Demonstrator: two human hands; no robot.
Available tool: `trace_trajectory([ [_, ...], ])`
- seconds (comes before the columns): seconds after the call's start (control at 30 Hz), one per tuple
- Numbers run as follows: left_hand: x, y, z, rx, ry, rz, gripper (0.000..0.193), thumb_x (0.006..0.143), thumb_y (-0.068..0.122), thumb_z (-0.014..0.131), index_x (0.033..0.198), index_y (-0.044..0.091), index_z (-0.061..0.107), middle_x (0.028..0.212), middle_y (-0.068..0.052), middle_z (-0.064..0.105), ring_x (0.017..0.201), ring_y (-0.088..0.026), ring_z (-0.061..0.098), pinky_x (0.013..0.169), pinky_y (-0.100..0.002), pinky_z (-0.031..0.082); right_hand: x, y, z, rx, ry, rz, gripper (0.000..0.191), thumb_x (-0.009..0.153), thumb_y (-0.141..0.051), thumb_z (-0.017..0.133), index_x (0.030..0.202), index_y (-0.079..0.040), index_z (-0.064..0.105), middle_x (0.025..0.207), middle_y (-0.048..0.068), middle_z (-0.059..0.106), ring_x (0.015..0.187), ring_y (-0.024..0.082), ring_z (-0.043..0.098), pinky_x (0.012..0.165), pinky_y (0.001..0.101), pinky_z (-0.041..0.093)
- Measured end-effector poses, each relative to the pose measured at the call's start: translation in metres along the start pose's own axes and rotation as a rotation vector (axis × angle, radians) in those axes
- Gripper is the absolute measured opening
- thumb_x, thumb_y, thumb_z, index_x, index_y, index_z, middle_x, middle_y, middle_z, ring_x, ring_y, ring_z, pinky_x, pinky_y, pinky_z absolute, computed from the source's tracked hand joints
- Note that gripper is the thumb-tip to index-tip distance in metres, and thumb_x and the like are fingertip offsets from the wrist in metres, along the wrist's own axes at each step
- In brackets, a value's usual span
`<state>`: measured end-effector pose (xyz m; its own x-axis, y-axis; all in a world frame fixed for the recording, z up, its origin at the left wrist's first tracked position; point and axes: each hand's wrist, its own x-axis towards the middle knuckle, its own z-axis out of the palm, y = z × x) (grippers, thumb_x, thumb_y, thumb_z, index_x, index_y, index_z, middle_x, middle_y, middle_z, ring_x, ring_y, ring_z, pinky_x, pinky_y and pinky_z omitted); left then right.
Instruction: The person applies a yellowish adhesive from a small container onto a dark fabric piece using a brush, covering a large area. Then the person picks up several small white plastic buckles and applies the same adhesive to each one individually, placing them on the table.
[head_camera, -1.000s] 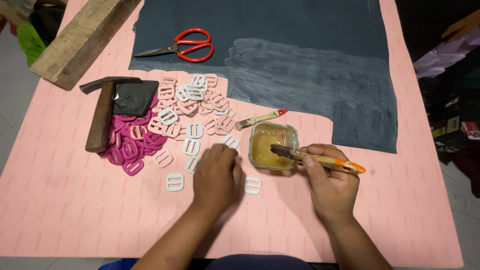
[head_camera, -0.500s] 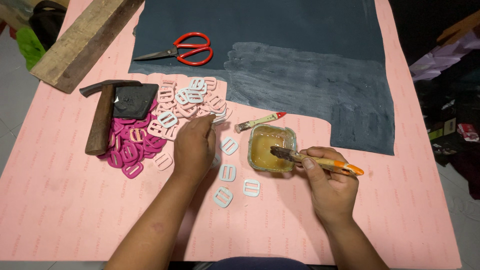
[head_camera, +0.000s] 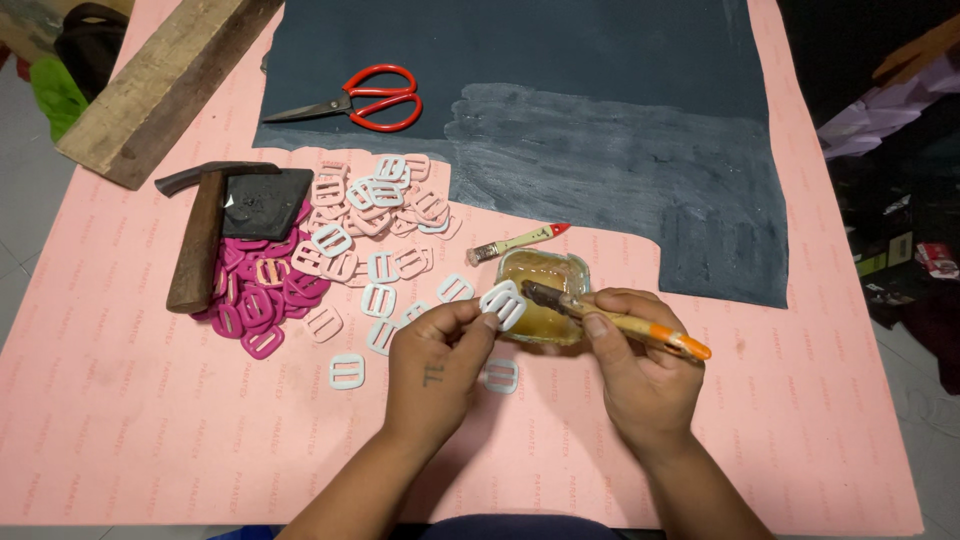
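Note:
My left hand (head_camera: 440, 365) pinches a white plastic buckle (head_camera: 503, 304) and holds it up beside a small clear tub of yellowish glue (head_camera: 543, 297). My right hand (head_camera: 640, 375) grips a brush with an orange handle (head_camera: 640, 328); its dark bristles rest over the tub, close to the buckle. Another white buckle (head_camera: 499, 376) lies on the pink sheet between my hands. Several white and pale pink buckles (head_camera: 378, 215) are spread to the left of the tub, with a heap of magenta ones (head_camera: 258, 305) further left.
A dark grey sheet (head_camera: 560, 110), partly smeared with glue, covers the far side of the pink sheet (head_camera: 150, 440). Red-handled scissors (head_camera: 365, 98) lie on it. A hammer (head_camera: 200, 235), a wooden plank (head_camera: 165, 75) and a second small brush (head_camera: 515, 242) lie nearby.
My left hand reached to the buckle pile, picked up one white buckle and brought it back beside the glue tub. My right hand stayed at the tub with the brush.

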<state>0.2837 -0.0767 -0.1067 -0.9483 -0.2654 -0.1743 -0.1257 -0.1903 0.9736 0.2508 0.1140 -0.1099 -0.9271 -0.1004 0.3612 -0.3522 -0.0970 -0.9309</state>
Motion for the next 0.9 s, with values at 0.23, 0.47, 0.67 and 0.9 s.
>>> trace_trajectory([
  [0.23, -0.007, 0.006, 0.007, 0.055, -0.021, 0.042, 0.022, 0.094, 0.010, 0.066, 0.110, -0.002, 0.075, 0.084, -0.004, 0.077, 0.070, -0.006, 0.067, 0.063, -0.022, 0.056, -0.007, -0.011, 0.004, -0.258, -0.146, -0.207, 0.023, 0.093, 0.005, 0.070, 0.116, 0.004, 0.064, 0.120, 0.018, 0.067, 0.109, 0.020, 0.069, 0.096, 0.0304, 0.057],
  [0.47, -0.005, 0.000, -0.001, -0.170, -0.081, -0.004, 0.024, 0.099, 0.009, 0.060, 0.110, -0.007, 0.074, 0.091, -0.006, 0.074, 0.080, -0.007, 0.065, 0.072, -0.024, 0.054, -0.008, -0.020, 0.003, -0.317, -0.277, -0.268, 0.023, 0.090, 0.005, 0.071, 0.111, 0.002, 0.064, 0.117, 0.016, 0.069, 0.109, 0.020, 0.071, 0.095, 0.0301, 0.058],
  [0.67, -0.003, -0.005, -0.001, -0.236, 0.019, -0.090, 0.023, 0.096, 0.012, 0.060, 0.100, -0.007, 0.074, 0.083, -0.008, 0.075, 0.071, -0.012, 0.069, 0.064, -0.029, 0.057, -0.009, -0.022, 0.001, -0.259, -0.269, -0.199, 0.020, 0.090, 0.006, 0.070, 0.108, 0.001, 0.064, 0.115, 0.016, 0.068, 0.104, 0.020, 0.070, 0.091, 0.0289, 0.059],
  [0.9, -0.006, -0.007, -0.002, -0.259, 0.025, -0.080, 0.021, 0.096, 0.011, 0.062, 0.101, -0.006, 0.074, 0.086, -0.011, 0.077, 0.074, -0.012, 0.071, 0.069, -0.027, 0.060, -0.012, -0.020, -0.003, -0.294, -0.281, -0.242, 0.021, 0.089, 0.007, 0.071, 0.108, 0.002, 0.063, 0.113, 0.018, 0.068, 0.104, 0.023, 0.070, 0.091, 0.0310, 0.059],
])
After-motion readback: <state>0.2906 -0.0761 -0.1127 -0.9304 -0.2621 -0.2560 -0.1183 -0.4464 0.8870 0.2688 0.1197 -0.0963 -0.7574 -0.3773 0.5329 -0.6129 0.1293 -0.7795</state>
